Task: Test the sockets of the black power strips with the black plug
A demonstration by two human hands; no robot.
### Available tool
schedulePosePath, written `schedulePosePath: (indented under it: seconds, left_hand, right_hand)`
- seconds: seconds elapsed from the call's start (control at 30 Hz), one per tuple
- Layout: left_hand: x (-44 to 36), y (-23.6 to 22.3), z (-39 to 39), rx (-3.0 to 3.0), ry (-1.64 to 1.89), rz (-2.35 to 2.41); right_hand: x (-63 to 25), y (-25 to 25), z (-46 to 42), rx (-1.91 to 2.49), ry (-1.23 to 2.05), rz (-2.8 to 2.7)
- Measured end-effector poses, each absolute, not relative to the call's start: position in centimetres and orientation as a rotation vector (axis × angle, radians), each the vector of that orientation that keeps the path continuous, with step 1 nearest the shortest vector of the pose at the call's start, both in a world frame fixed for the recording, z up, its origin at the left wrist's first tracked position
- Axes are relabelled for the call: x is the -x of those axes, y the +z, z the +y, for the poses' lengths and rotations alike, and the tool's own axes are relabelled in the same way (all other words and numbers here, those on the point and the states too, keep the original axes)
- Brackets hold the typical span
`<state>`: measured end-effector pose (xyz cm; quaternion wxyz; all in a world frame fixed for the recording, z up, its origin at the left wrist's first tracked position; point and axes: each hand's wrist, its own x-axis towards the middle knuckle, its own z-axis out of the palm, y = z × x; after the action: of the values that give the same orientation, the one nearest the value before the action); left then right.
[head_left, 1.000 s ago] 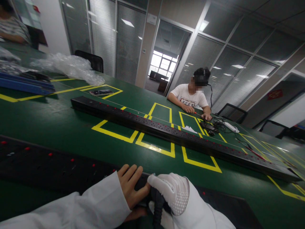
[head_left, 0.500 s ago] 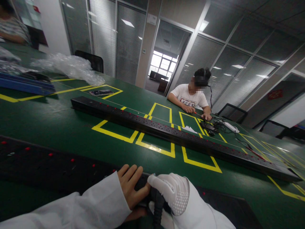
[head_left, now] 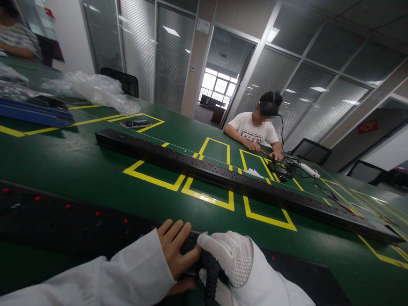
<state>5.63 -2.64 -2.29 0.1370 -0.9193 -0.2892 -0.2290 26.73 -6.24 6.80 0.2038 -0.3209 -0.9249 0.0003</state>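
Two white sleeves reach in from the bottom. My bare left hand [head_left: 175, 250] rests over a long black power strip [head_left: 79, 216] with red lights along it. Its fingers lie across the strip and its thumb shows lower down, so it grips the strip. My right hand [head_left: 231, 257], in a white dotted glove, is closed on a black plug [head_left: 208, 259] whose ribbed cord [head_left: 211, 282] hangs down towards me. The plug's front end is hidden between the two hands, against the strip.
A second long power strip [head_left: 204, 169] lies across the green table [head_left: 105, 170], among yellow tape outlines. Plastic wrap [head_left: 92, 89], a blue item [head_left: 35, 112] and a phone [head_left: 136, 123] are at left. Opposite sits a person [head_left: 255, 127] with tangled cables [head_left: 293, 165] nearby.
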Motion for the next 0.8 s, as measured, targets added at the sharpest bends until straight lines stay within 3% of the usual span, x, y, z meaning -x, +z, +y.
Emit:
schedulePosePath:
  seconds: [0.8]
  left_hand:
    - [-5.63, -1.76, -2.80, 2.679, -0.646, -0.845]
  right_hand:
    - [-26.63, 6.87, -6.41, 0.921, 0.063, -2.559]
